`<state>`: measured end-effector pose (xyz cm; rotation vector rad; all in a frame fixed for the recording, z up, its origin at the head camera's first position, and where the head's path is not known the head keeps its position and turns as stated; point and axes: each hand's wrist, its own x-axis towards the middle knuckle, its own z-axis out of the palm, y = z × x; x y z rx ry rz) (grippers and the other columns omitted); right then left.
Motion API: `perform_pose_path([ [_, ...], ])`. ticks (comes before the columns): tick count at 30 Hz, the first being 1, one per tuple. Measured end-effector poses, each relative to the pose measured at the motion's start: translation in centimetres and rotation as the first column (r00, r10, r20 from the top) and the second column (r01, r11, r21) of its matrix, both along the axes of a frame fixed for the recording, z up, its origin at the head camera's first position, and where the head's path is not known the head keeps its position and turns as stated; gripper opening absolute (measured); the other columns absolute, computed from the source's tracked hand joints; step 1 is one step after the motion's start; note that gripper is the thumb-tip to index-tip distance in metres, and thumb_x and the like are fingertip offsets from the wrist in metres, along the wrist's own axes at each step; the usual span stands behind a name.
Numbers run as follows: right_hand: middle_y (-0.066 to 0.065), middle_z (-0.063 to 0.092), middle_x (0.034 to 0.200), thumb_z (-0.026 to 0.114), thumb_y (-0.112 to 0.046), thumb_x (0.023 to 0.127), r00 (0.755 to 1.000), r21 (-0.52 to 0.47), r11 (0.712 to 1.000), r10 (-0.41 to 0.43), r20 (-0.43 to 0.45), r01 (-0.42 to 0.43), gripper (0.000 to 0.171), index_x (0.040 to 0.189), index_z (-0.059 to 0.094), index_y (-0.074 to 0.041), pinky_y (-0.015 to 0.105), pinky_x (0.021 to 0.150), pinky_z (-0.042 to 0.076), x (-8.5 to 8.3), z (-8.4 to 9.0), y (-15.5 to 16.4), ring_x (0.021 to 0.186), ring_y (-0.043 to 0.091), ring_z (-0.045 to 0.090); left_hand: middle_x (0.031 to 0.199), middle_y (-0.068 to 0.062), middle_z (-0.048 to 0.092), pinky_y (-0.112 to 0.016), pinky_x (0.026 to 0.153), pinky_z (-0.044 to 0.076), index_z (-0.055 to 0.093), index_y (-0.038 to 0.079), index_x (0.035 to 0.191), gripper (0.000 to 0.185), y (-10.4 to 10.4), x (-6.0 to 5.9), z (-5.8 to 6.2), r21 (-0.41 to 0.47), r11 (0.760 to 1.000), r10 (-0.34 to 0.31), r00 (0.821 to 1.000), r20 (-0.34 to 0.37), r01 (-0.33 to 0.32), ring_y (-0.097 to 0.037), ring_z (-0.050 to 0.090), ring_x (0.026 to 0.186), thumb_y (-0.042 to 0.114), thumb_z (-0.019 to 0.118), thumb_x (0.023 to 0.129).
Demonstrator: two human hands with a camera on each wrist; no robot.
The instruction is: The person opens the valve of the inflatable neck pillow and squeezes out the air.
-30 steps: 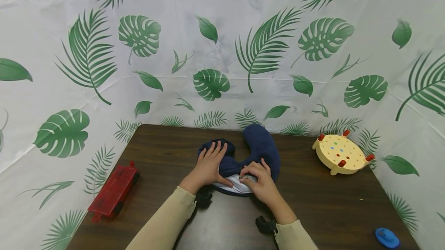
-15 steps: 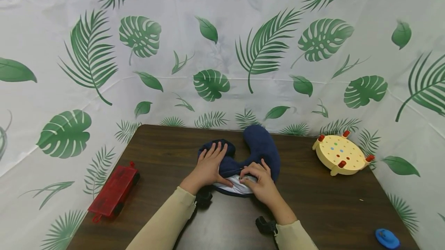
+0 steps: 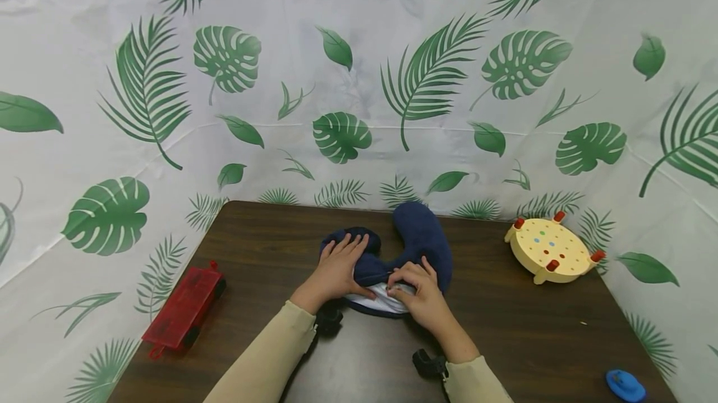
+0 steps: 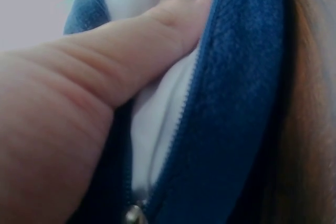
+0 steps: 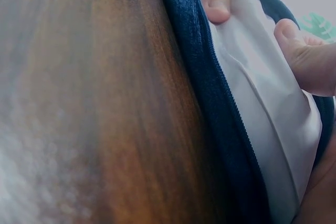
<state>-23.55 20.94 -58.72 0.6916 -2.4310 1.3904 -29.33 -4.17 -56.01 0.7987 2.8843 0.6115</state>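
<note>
A navy U-shaped neck pillow [image 3: 423, 235] lies on the table with its near edge unzipped. White inner cloth [image 5: 257, 51] shows through the opening, between two rows of zipper teeth. My left hand [image 3: 335, 271] rests spread over the pillow's left side, its thumb [image 4: 157, 35] laid on the white cloth. A metal zipper slider [image 4: 136, 214] sits at one end of the gap. On the right, my right hand [image 3: 417, 291] has thumb and forefinger bent together, pinching the neck pillow at the opening; the exact layer caught between the fingertips is hidden.
A red toy wagon [image 3: 185, 308] stands at the table's left edge. At the back right lies a round yellow pegged toy [image 3: 546, 250] with red tips. A small blue object [image 3: 625, 384] sits at the front right of the dark wooden table [image 3: 505, 341]. A leaf-print sheet [image 3: 359, 79] hangs behind.
</note>
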Motion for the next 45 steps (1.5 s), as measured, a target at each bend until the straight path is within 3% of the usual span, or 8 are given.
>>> perform_pose_path([
  [14, -0.009, 0.072, 0.097, 0.09, -0.01, 0.085, 1.0, -0.008, 1.0, -0.002, -0.001, 0.002, 0.026, 0.092, 0.076, -0.031, 0.07, 0.129, 0.002, -0.13, 0.26, 0.0, 0.112, 0.018, 0.067, 0.174, -0.007, 0.044, -0.065, 0.133, 0.017, 0.03, 0.022, 0.175, 0.13, -0.05, -0.07, 0.44, 0.029, 0.999, -0.022, 1.0, -0.002, 0.022, -0.033, 0.032, 0.167, 0.069, 0.094, 0.072],
  [32, -0.009, 0.07, 0.095, 0.089, -0.012, 0.086, 1.0, -0.008, 1.0, 0.018, -0.003, -0.018, 0.024, 0.093, 0.076, -0.03, 0.072, 0.128, 0.002, 0.05, -0.07, 0.09, 0.118, 0.028, 0.07, 0.165, 0.001, 0.057, -0.064, 0.132, 0.02, 0.044, 0.024, 0.169, 0.114, 0.05, 0.0, 0.36, 0.07, 0.997, -0.015, 1.0, -0.002, 0.015, -0.032, 0.044, 0.159, 0.06, 0.097, 0.075],
  [45, -0.01, 0.071, 0.097, 0.091, -0.01, 0.084, 1.0, -0.012, 1.0, 0.018, 0.002, -0.018, 0.026, 0.092, 0.076, -0.03, 0.069, 0.128, 0.002, 0.06, 0.02, 0.22, 0.121, 0.031, 0.072, 0.145, -0.004, 0.072, -0.061, 0.129, 0.028, 0.057, 0.021, 0.159, 0.098, 0.21, -0.07, 0.59, 0.103, 0.994, -0.034, 0.999, -0.02, 0.035, -0.029, 0.063, 0.136, 0.053, 0.098, 0.077],
])
